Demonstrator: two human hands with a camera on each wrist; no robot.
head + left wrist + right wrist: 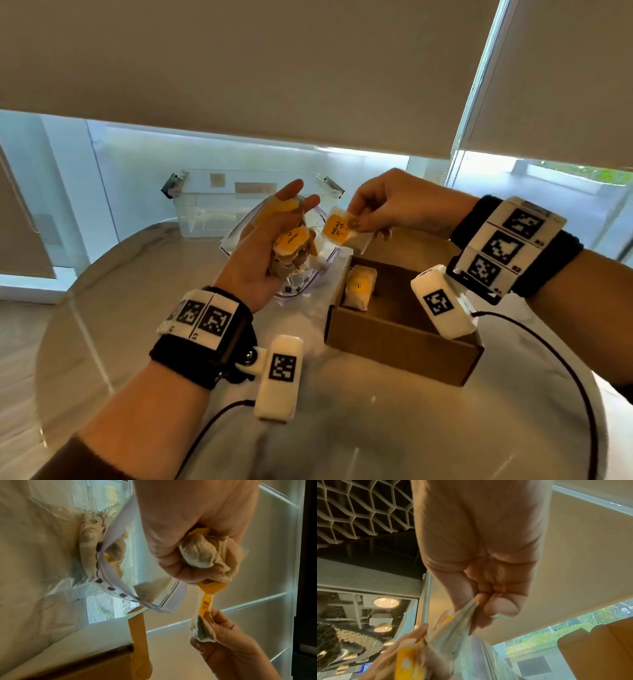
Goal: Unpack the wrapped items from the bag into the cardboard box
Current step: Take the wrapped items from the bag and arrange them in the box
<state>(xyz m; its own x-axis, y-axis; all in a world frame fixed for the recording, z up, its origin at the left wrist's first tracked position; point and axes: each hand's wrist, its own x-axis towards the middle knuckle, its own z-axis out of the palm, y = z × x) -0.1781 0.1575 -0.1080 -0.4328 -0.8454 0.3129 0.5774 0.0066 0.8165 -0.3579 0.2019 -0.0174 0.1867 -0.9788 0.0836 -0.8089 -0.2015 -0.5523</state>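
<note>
Two hands lift wrapped items above the bag.
The left hand (270, 240) clutches a bunch of items (291, 245); the right hand (387, 205) pinches one item (339, 229) in its fingers (356, 223). Another packet (359, 287) lies in the box (394, 337), beside the bag (318, 270) on the tabletop (342, 428).

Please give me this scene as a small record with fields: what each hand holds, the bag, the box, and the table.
left hand: grips several wrapped items, thumb and forefinger stretched out
right hand: pinches one wrapped item above the bag
bag: clear plastic, open, behind the left hand
cardboard box: open, one wrapped packet inside
table: round, pale
clear tub: behind the bag
</note>
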